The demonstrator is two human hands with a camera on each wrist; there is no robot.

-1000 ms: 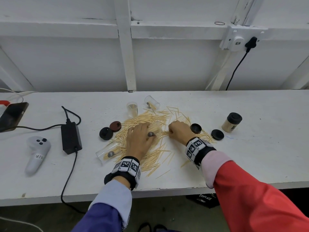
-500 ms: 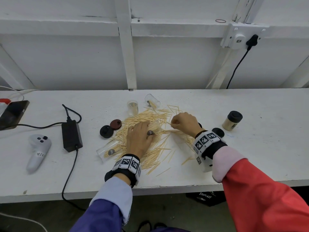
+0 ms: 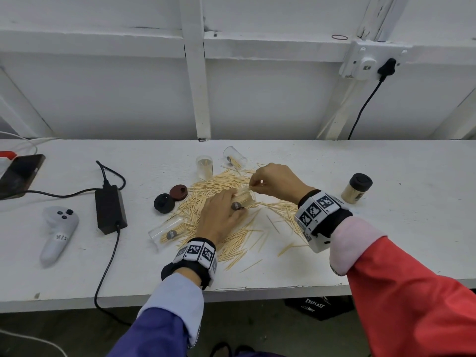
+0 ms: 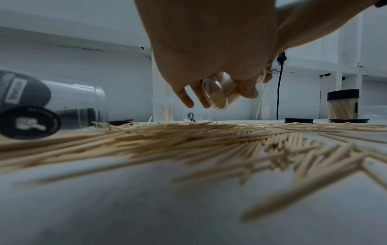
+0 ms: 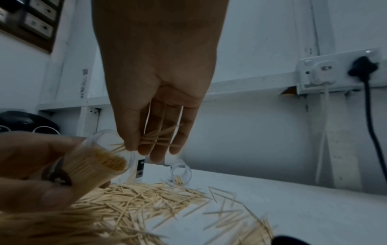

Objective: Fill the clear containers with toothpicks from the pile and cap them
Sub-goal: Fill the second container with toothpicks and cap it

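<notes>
1. Change: half a second before, the right hand [image 3: 277, 182] sat low over the toothpick pile [image 3: 219, 199]. It had since risen and moved to the mouth of the clear container [image 3: 244, 198] held by the left hand [image 3: 220, 216]. The second before that, it was down on the pile near a black cap.
2. Fingers, right: closed in a pinch on a small bunch of toothpicks [image 5: 156, 138], their tips at the container's open rim.
3. Fingers, left: wrapped round the container, tilted over the pile and off the table [image 3: 386, 228]. It looked nearly packed with toothpicks.
4. Meaning: judged as a top-up load. This container seemed close to full, so capping would likely follow.
5. Other stock: one capped container [image 3: 356, 188] stood at the right; three clear ones stood or lay uncapped and mostly unfilled.
6. Hidden or unclear:
   - In the head view the left hand covered most of the held container.
   - The black caps to the right of the pile were hidden by the right wrist in the head view.
   - How many toothpicks the right hand held could not be counted.
</notes>
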